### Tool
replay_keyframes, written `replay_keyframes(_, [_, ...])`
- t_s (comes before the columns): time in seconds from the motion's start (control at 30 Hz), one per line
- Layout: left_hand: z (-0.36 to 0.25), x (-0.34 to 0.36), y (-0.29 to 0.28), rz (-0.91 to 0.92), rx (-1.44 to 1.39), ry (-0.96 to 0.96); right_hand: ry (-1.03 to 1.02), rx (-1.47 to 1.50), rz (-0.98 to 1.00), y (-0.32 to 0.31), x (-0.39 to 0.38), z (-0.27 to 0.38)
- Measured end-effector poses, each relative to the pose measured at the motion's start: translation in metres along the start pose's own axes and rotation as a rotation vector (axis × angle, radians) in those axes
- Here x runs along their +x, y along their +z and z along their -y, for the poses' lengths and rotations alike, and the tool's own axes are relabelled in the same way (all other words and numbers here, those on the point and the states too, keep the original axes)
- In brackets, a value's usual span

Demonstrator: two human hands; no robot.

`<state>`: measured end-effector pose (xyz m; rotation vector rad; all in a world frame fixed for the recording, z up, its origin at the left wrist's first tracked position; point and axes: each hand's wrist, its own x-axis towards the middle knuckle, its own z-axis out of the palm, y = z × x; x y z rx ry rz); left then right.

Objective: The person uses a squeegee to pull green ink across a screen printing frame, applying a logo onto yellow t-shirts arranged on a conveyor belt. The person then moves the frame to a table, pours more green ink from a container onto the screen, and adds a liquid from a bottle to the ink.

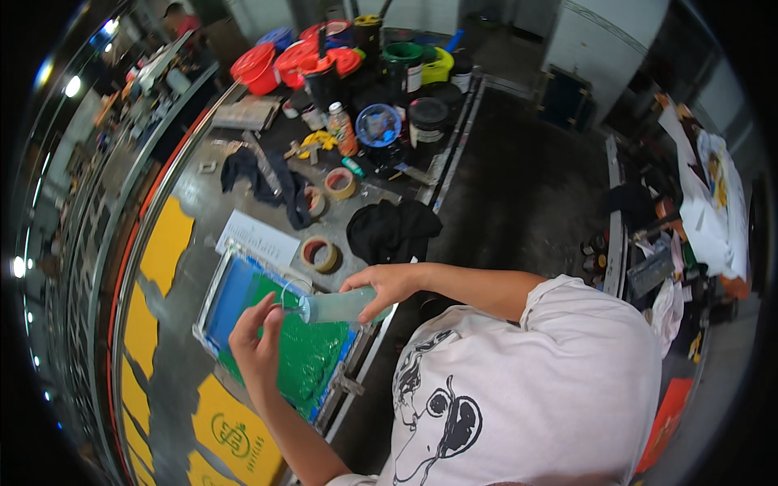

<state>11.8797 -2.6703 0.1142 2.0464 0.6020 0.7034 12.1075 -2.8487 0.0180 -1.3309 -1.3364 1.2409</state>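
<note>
My right hand [381,287] is wrapped round a translucent, pale squeeze bottle [336,306] with a light-blue cap end and a thin curved spout [293,285]. The bottle lies nearly level, its spout end pointing left. At that end my left hand [259,328] has its fingers bent and pinched together beside the spout; whatever they hold is too small to make out. Below both hands is a framed printing screen [212,334], with glossy green ink [312,364] spread over much of it and a blue area at its left.
Yellow printed sheets [231,425] lie along the table's left side. Beyond the screen are a white paper [258,237], tape rolls [319,254], a dark cloth [263,178] and a black cloth [393,231]. Red buckets [255,69] and ink tubs [428,117] crowd the far end.
</note>
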Motion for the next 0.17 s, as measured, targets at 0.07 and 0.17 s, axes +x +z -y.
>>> replay_keyframes(0.07, [0.009,-0.01,-0.004,-0.101,-0.223,-0.007,-0.044,0.021,-0.048,-0.01,-0.016,0.02])
replay_keyframes(0.17, [0.066,-0.027,-0.016,-0.155,-0.406,-0.066,-0.148,0.066,-0.202,-0.05,-0.05,0.033])
